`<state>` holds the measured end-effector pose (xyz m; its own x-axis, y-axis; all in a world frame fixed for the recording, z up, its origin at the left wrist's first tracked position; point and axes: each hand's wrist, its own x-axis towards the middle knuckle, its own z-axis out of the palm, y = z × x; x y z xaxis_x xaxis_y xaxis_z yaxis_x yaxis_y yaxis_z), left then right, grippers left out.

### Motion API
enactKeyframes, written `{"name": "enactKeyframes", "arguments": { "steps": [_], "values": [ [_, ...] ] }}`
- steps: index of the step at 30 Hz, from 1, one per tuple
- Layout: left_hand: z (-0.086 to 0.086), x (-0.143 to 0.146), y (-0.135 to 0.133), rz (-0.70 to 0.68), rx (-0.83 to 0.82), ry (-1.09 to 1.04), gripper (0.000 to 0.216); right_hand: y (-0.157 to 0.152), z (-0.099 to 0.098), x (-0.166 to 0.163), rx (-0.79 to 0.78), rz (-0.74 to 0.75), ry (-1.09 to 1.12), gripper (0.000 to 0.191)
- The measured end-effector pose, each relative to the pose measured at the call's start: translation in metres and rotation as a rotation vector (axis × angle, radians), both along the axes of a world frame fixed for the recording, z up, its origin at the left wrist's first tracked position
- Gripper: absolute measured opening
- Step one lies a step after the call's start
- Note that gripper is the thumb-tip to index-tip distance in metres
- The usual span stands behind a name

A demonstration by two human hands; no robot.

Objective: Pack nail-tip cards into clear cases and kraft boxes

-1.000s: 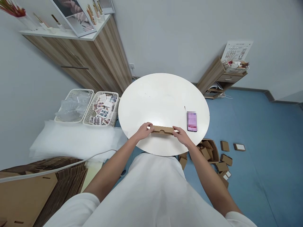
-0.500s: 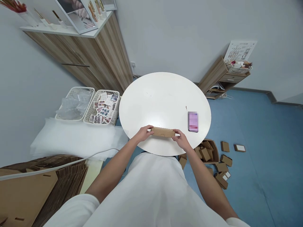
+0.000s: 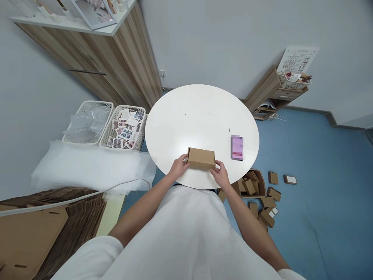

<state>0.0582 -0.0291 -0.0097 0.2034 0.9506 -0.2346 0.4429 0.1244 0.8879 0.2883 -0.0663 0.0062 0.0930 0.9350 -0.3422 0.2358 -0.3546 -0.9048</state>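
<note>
A small closed cardboard box (image 3: 201,157) is held at the near side of the round white table (image 3: 201,116), its broad brown face turned up. My left hand (image 3: 179,167) grips its left end, fingers at the far side and thumb at the near side. At the right end, my right hand (image 3: 220,174) grips it in the same way. To the right of the box lies a phone (image 3: 237,147) with a blurred pink screen. Whether the box's underside touches the tabletop I cannot tell.
Left of the table are a basket of printed nail cards (image 3: 124,130), a basket of clear plastic bags (image 3: 89,122), white foam sheets (image 3: 87,165) and stacked flat cardboard (image 3: 35,241). On the right, an open carton (image 3: 262,186) holds small boxes; several more boxes (image 3: 267,202) lie on the floor.
The box has tipped so that its broad face shows, where before a narrow side faced me. Both hands have stayed on its ends. The view has shifted slightly.
</note>
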Motion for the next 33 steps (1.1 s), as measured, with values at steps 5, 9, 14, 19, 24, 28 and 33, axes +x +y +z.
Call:
{"name": "enactKeyframes", "arguments": {
  "steps": [5,9,14,19,24,28,33],
  "values": [
    [-0.015,0.009,-0.016,0.047,0.059,0.08,0.048,-0.015,-0.015,-0.004,-0.02,-0.048,-0.047,0.046],
    [-0.021,0.011,-0.022,0.023,0.024,0.206,0.085,-0.019,-0.026,-0.002,-0.071,-0.055,-0.232,0.063],
    [-0.019,0.008,-0.013,-0.121,0.044,0.279,0.096,-0.009,-0.027,0.003,-0.109,0.083,-0.394,0.072],
    [-0.013,0.006,-0.005,-0.221,0.01,0.338,0.095,0.002,-0.02,0.007,-0.086,0.29,-0.458,0.064],
    [-0.006,0.007,0.004,-0.317,0.027,0.468,0.094,0.007,-0.011,0.007,-0.115,0.382,-0.52,0.069],
    [-0.004,0.005,0.011,-0.316,0.047,0.452,0.097,0.018,-0.005,0.007,-0.139,0.399,-0.544,0.069],
    [-0.008,-0.001,0.005,-0.271,0.029,0.259,0.09,0.024,-0.01,0.006,-0.13,0.314,-0.46,0.063]
  ]
}}
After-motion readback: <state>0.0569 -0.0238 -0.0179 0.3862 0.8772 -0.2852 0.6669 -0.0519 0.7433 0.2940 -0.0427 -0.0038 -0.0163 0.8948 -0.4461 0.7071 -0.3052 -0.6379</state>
